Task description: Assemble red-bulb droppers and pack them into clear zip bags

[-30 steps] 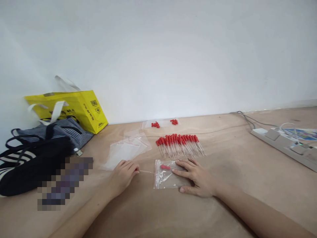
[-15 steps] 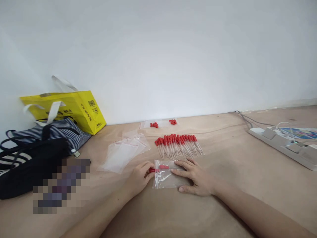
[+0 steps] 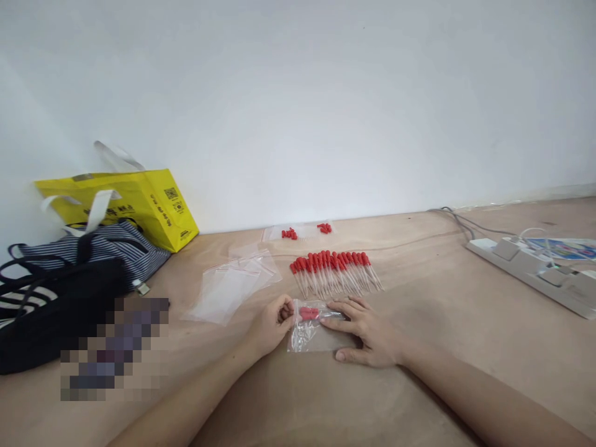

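A clear zip bag [image 3: 305,338] lies flat on the wooden table, with red-capped droppers [image 3: 309,313] inside near its mouth. My left hand [image 3: 277,323] is at the bag's left edge, its fingers curled together by the opening; what they grip is too small to make out. Spread over the right part of the bag, my right hand [image 3: 365,330] presses it down with its fingers apart. Just beyond the bag is a row of several red-topped clear droppers [image 3: 335,273]. Empty clear bags [image 3: 228,288] are stacked to the left of that row.
Near the wall, small red caps [image 3: 289,234] rest on a clear bag. On the left are a yellow bag [image 3: 170,208], a striped bag [image 3: 139,248], a black bag [image 3: 65,310] and a blurred-out object. A white power strip [image 3: 535,276] with cables is at right.
The red dropper end that stuck out of the bag at my left hand is now inside, beside the other one. My left fingers have moved slightly right and up; my right hand has stayed still.
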Tool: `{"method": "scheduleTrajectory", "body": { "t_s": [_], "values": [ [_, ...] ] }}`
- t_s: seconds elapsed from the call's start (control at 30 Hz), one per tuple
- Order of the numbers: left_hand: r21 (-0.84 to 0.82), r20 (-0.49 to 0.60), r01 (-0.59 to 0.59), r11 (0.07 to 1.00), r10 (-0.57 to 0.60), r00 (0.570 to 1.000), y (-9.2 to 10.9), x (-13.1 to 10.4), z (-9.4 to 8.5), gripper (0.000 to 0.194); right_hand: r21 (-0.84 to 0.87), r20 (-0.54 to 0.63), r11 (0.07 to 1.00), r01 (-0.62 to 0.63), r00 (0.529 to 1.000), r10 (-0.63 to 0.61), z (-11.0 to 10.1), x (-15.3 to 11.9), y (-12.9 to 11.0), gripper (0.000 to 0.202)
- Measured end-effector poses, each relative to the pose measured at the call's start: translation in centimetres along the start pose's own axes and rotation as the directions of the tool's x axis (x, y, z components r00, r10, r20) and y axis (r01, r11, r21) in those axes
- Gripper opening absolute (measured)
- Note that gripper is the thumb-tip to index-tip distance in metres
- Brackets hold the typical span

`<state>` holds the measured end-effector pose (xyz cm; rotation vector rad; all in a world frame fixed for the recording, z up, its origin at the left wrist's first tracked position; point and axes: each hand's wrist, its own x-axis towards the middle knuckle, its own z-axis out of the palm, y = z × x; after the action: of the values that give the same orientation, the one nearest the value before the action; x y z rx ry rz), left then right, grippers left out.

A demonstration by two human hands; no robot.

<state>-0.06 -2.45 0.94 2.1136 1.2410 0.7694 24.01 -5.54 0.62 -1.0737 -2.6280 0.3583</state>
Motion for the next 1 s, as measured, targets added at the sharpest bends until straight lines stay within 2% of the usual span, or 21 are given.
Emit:
{"method": "scheduleTrajectory", "body": {
  "t_s": [0.17,0.27,0.37,0.47,0.57,0.7,0.8,0.9,1.0],
  "values": [
    [0.206,-0.047,-0.02,0.978,0.031,0.998,-0.7,1.4,-1.3,0.007,0.004,0.005,1.0,0.007,1.0,-0.007,0.0,0.0,0.0,0.061],
    [0.276,-0.081,-0.017,0.961,0.04,0.996,-1.5,3.9,-2.1,0.008,0.012,-0.008,1.0,0.011,1.0,-0.011,0.1,0.0,0.0,0.06],
    [0.342,-0.105,-0.022,0.939,0.061,0.993,-2.3,7.0,-1.6,0.014,0.019,-0.009,1.0,0.01,1.0,-0.01,0.2,-0.1,0.1,0.06],
    [0.432,-0.099,-0.061,0.9,0.114,0.989,-2.8,9.7,-1.0,0.026,0.021,0.001,1.0,0.006,1.0,-0.006,0.2,-0.1,0.1,0.06],
    [0.523,-0.016,-0.163,0.837,0.2,0.98,-2.9,11.3,-1.3,0.032,0.016,0.013,1.0,0.002,1.0,-0.002,0.1,-0.1,0.1,0.061],
    [0.601,0.152,-0.323,0.731,0.292,0.944,-3.0,12.2,-2.4,0.035,0.009,0.025,1.0,0.002,1.0,-0.002,-0.1,0.0,0.0,0.062],
    [0.633,0.231,-0.397,0.665,0.328,0.916,-3.0,12.6,-3.1,0.035,0.013,0.014,1.0,0.009,1.0,-0.009,-0.2,0.0,0.0,0.062],
    [0.658,0.254,-0.428,0.619,0.352,0.901,-3.0,12.1,-4.5,0.031,0.014,0.01,1.0,0.01,1.0,-0.01,-0.1,0.0,0.0,0.062],
    [0.694,0.204,-0.402,0.597,0.372,0.906,-3.3,9.7,-7.1,0.029,0.019,0.007,1.0,0.011,1.0,-0.011,-0.1,0.0,0.0,0.062]
  ]
}}
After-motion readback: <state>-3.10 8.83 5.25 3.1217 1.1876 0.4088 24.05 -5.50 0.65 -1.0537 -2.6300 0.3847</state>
